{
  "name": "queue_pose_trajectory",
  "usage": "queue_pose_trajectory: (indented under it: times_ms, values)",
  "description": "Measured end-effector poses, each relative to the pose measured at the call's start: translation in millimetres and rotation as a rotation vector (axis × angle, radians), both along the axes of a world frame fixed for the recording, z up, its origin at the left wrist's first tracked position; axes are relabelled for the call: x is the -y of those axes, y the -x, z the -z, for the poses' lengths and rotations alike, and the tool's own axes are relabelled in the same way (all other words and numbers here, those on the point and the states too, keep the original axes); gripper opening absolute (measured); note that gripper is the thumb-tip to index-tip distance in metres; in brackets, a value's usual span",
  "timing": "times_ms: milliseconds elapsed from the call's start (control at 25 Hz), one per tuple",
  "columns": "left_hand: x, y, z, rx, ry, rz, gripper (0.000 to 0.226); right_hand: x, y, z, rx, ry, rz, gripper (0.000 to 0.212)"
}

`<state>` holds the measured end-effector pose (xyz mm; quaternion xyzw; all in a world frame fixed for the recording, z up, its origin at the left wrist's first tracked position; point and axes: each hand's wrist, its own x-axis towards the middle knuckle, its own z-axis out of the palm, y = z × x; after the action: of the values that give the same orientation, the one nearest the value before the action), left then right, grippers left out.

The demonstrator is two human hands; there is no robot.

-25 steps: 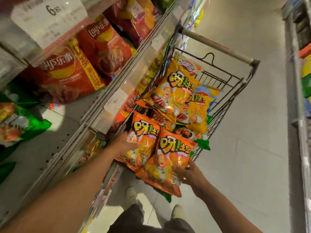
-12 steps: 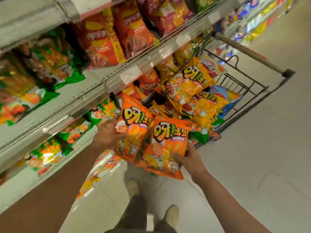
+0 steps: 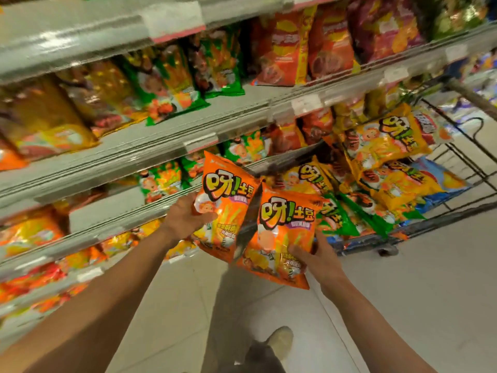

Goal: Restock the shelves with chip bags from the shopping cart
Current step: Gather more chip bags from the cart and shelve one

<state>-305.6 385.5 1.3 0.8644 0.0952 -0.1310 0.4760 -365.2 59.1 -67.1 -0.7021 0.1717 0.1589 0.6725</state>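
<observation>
My left hand [image 3: 185, 219] grips an orange chip bag [image 3: 226, 195] by its left edge. My right hand [image 3: 314, 257] grips a second orange chip bag [image 3: 285, 227] from below, at its lower right. Both bags are held upright side by side in front of me, clear of the cart. The shopping cart [image 3: 457, 211] stands to the right and holds several yellow, green and blue chip bags [image 3: 384, 146]. The shelves [image 3: 161, 146] run along the left, stocked with green, orange, yellow and red bags.
Shelf edges carry price tags [image 3: 306, 105]. A bare stretch of shelf [image 3: 107, 208] shows to the left of my left hand. The cart handle [image 3: 473, 95] juts out at upper right. My shoe [image 3: 279, 341] is on the pale tiled floor below.
Both hands have lifted the two orange bags out of the cart and carried them left, toward the shelves. My view has swung left, so more shelf rows show.
</observation>
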Motion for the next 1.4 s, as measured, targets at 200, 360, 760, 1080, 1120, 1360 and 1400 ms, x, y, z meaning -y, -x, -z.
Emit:
queue_pose_trajectory:
  times_ms: [200, 360, 760, 1080, 1120, 1360, 1400]
  values:
    - [-115.4, 80.9, 7.4, -0.010, 0.035, -0.168, 0.024, -102.5, 19.8, -6.6, 0.012, 0.057, -0.182, 0.057]
    - [-215.3, 156.8, 17.6, -0.017, 0.054, -0.282, 0.023, -199.9, 55.2, -3.0, 0.023, 0.127, -0.328, 0.055]
    - [-412.8, 323.3, 16.0, 0.016, 0.121, -0.682, 0.019, -435.1, 104.9, -7.5, 0.015, 0.096, -0.680, 0.058]
    - [-475.5, 349.8, 33.8, -0.015, 0.232, -0.797, 0.028, -546.3, 37.2, 3.6, 0.019, 0.107, -0.713, 0.055]
    - [-480.6, 341.8, 36.7, -0.022, 0.241, -0.785, 0.029, -552.5, 14.5, 3.3, 0.019, 0.109, -0.673, 0.053]
    - [-485.8, 256.8, 52.8, -0.066, 0.357, -0.708, 0.034, -570.6, -91.3, 7.4, 0.072, 0.175, -0.593, 0.045]
    - [-485.8, 242.5, 57.6, -0.065, 0.362, -0.698, 0.034, -571.4, -100.6, 12.0, 0.086, 0.175, -0.607, 0.044]
